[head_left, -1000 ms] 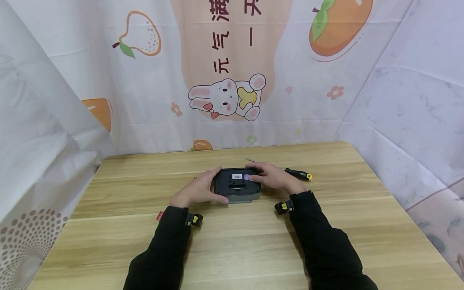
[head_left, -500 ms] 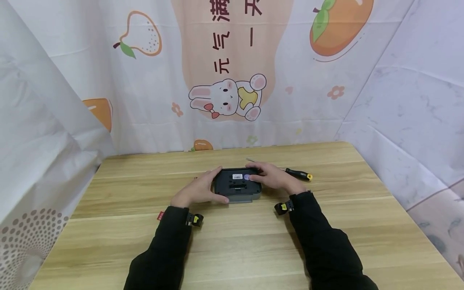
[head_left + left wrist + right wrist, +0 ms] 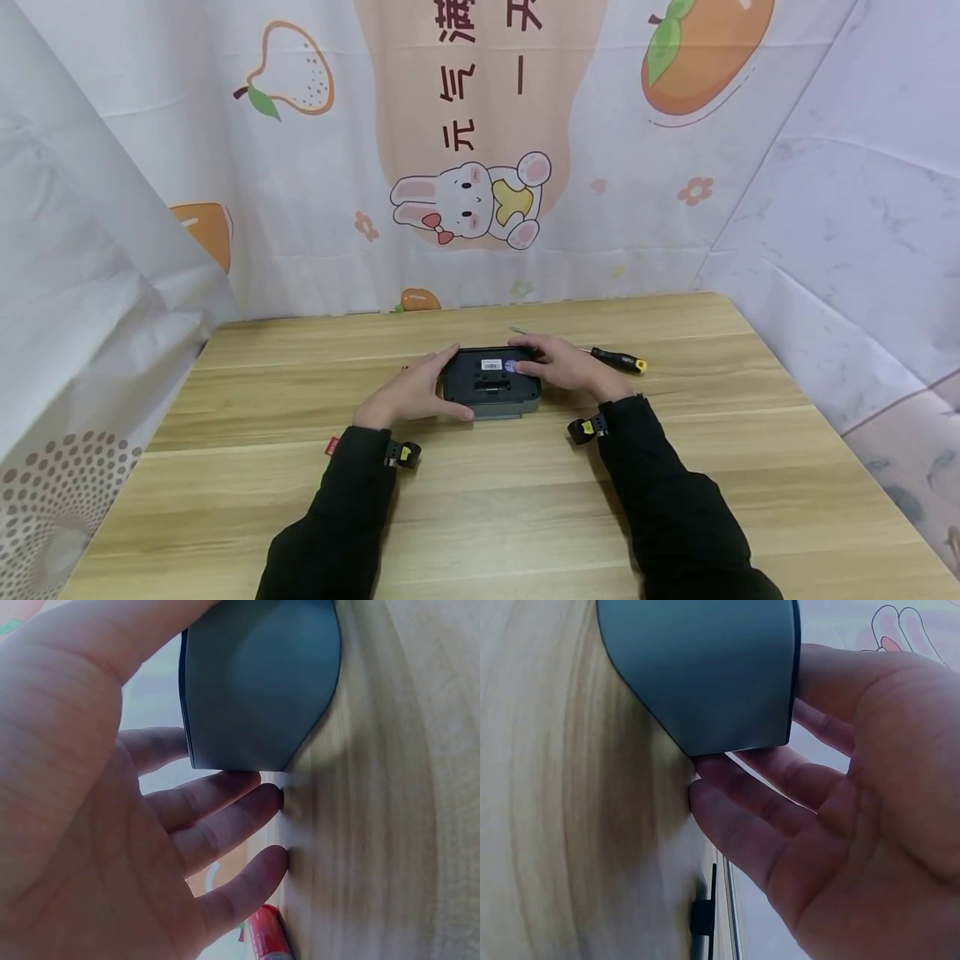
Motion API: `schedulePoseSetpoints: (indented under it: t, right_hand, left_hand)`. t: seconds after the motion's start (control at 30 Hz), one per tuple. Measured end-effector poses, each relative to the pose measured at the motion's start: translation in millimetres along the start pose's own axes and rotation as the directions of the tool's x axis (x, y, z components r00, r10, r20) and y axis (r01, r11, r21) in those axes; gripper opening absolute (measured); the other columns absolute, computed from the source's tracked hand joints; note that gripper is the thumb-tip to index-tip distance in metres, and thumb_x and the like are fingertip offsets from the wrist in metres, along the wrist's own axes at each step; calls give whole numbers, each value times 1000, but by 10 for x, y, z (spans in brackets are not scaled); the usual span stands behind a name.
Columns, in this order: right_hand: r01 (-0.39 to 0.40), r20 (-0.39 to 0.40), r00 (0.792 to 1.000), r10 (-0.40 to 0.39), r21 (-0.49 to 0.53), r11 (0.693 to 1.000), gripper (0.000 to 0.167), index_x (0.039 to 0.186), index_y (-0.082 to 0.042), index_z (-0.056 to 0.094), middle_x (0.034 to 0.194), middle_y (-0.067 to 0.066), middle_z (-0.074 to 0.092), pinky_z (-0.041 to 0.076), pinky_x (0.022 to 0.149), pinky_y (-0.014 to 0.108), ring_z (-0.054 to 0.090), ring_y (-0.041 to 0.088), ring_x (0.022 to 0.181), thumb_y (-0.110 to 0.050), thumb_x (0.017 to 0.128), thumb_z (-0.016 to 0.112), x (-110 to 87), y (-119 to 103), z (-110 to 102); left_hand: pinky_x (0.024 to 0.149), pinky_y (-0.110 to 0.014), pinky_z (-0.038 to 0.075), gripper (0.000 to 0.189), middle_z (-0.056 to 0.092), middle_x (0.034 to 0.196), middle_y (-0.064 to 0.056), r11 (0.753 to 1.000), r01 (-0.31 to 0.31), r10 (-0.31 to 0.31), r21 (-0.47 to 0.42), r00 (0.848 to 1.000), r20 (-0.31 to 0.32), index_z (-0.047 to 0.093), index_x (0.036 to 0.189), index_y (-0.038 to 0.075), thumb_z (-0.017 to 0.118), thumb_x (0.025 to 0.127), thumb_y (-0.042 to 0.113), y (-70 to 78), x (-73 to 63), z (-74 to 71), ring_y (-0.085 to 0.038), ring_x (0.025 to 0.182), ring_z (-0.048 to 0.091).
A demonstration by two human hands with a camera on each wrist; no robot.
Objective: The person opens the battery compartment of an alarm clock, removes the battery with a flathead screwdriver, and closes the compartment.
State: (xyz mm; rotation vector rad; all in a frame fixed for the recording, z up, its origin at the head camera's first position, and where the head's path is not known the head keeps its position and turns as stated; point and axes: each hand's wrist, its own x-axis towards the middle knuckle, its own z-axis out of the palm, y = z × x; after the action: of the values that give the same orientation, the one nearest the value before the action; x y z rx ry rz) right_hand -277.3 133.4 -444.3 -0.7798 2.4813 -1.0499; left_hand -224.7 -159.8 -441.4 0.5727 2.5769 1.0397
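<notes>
"So where do you have the black device [image 3: 491, 396]?"
"Near the far edge of your desk [image 3: 480, 508]; your left grip [image 3: 412, 392] holds its left end, your right grip [image 3: 564, 364] its right end, thumb on its upper face. A screwdriver [image 3: 618, 360] lies just beyond your right grip."

Two hands [image 3: 412, 387] [image 3: 566, 367], one device [image 3: 468, 385], apparently one screwdriver [image 3: 617, 360]

A white curtain [image 3: 300, 192] with a printed rabbit [image 3: 468, 200] hangs at upper centre, a marbled sheet [image 3: 840, 217] at right; below stands a wood-grain table [image 3: 495, 517].
</notes>
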Motion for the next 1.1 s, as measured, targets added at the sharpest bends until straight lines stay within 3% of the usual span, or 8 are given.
schedulePoseSetpoints:
  t: [0.33,0.63,1.1]
  right_hand:
    - [1,15,1000,-1,3,1000,53,153,-7,45,154,17,43,40,108,52,48,39,135,-27,105,58,0,-14,-14]
    - [11,77,997,-8,-40,999,72,159,-10,34,161,19,30,36,111,53,37,37,142,-37,100,65,-28,19,-48]
    - [10,95,995,-5,-45,999,76,161,-12,30,162,18,29,35,110,53,38,36,141,-44,100,63,-30,16,-78]
  left_hand:
    - [112,-46,35,124,38,155,-20,997,-9,10,74,1000,-20,19,163,9,95,70,38,63,5,11,-29,138,42]
    - [110,-44,38,123,45,151,-17,992,-2,7,124,999,-39,22,163,12,93,69,48,41,3,3,-25,134,47]
    - [115,-44,32,121,37,159,-15,998,-15,16,62,1000,-21,21,162,8,87,73,56,3,-7,-39,-22,145,35]
